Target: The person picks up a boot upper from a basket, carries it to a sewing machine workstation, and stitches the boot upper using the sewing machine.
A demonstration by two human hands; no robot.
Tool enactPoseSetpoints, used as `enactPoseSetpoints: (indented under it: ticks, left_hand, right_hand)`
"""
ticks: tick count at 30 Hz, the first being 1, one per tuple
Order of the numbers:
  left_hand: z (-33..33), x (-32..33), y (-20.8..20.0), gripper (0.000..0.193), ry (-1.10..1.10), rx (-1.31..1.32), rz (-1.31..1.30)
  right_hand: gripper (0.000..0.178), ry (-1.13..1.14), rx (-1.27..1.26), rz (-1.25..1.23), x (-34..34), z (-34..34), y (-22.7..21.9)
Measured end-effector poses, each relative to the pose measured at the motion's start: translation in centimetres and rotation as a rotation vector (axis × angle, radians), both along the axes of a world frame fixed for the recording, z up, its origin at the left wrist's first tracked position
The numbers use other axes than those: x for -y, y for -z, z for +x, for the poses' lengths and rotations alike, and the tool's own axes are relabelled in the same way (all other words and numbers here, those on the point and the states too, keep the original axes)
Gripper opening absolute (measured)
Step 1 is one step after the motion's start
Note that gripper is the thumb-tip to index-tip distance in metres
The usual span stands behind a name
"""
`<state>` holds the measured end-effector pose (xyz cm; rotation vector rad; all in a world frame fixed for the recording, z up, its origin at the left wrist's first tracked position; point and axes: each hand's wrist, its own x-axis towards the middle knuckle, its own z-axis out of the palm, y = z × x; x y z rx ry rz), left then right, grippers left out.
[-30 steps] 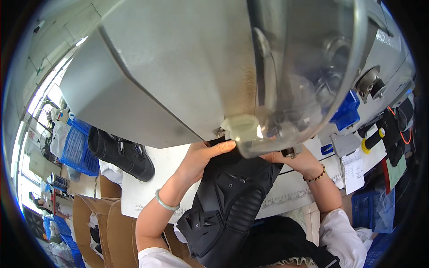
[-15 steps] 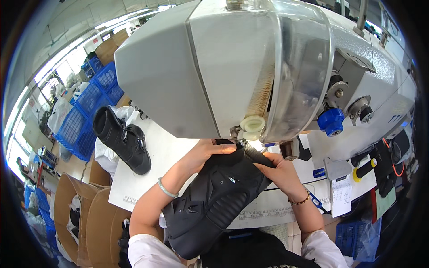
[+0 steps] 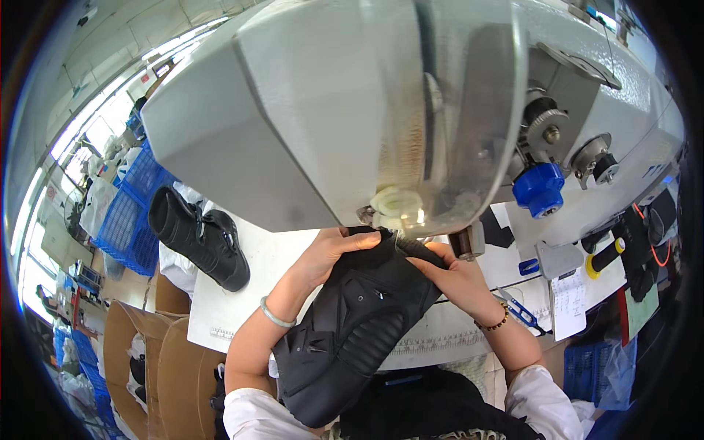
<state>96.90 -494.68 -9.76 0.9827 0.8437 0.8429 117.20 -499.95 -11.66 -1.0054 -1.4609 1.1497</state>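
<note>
One black boot upper (image 3: 352, 330) at sewing-machine head (image 3: 308, 110).
Left hand (image 3: 323, 257), right hand (image 3: 463, 284) pinch its far end; long axis slants near-left.

Black ribbed workpiece (image 3: 353, 328); blue knob (image 3: 539, 189); pale grey sewing machine (image 3: 315, 103).

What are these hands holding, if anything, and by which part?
A ribbed black piece, by its far end near the sewing machine: left hand at its left side, right hand at its right.
</note>
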Motion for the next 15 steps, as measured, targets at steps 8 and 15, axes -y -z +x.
enactPoseSetpoints:
  ticks: [8,15]
  left_hand:
    - [0.3,0.1,0.0,0.026,0.029,0.0,0.085]
    - [0.6,1.3,-0.6,0.037,-0.001,-0.06,0.165]
  right_hand:
    - [0.019,-0.079,-0.08,-0.08,-0.2,0.7,-0.2]
    - [0.017,-0.099,0.013,-0.165,-1.2,2.0,-1.0]
